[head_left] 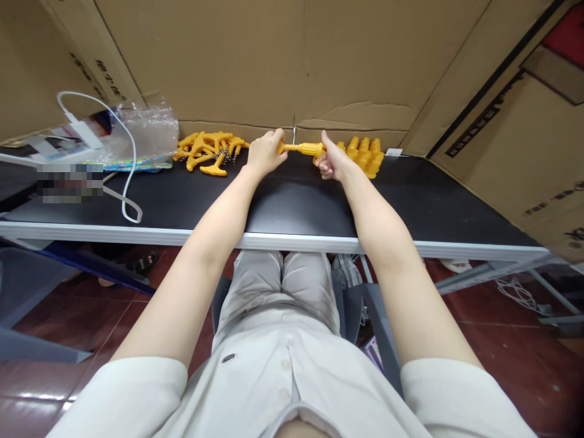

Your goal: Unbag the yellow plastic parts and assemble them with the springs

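My left hand (266, 152) is closed round the grip of a yellow T-handled corkscrew (292, 148), whose shaft points right. The shaft's end runs into a ribbed yellow plastic sleeve (311, 149), so the metal spiral is hidden. Curled fingers of my right hand (333, 159) grip the sleeve's right end, with the thumb pointing up. Both parts are held level above the black tabletop. Left of my left hand lies a pile of yellow T-handles (212, 151) with metal spirals. Several more yellow sleeves (365, 155) stand grouped just behind and right of my right hand.
A black table (301, 210) with a pale metal edge lies before me. Cardboard (292, 67) walls it at the back and right. At the left are a clear plastic bag (148, 131), a white cable (132, 164) and flat colourful packets (155, 164).
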Motion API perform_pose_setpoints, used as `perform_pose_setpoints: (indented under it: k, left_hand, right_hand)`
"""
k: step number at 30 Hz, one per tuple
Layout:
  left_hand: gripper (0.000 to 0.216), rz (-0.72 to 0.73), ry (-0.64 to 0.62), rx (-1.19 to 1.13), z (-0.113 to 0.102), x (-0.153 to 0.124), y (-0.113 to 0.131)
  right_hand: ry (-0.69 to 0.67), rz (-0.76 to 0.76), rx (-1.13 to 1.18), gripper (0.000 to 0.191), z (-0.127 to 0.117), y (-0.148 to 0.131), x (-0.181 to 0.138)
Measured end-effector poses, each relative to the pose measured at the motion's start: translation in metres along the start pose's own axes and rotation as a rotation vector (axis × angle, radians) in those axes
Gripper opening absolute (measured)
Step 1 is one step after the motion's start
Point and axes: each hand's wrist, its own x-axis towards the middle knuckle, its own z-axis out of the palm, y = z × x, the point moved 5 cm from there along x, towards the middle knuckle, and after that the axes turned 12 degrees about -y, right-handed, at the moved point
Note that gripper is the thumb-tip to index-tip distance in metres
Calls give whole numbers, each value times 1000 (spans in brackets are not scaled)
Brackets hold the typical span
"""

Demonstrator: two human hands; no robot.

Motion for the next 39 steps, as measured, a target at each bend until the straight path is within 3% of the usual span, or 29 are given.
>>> perform_pose_setpoints:
  k: [4,6,13,16,20,39]
  left_hand:
    - [54,-14,-10,-11,1,0,-2]
    - [57,-20,-10,-21,1,1,-4]
    - [57,-41,-27,-20,1,0,-9]
    - [56,-46,-37,-15,1,-1,-10]
    - [55,-45,-44,-7,2,0,-11]
    - [57,-43,-40,-21,4,2,-12]
  right_hand:
    - [-16,27,-3,97,-4,3,2]
    - [-37,-2,14,94,-7,4,4]
    - [-101,-236,89,50,-7,1,7]
    - [-84,-248,119,28,-5,1,6]
    - [-70,-235,133,15,-4,1,6]
    - [-78,-242,124,18,-5,1,8]
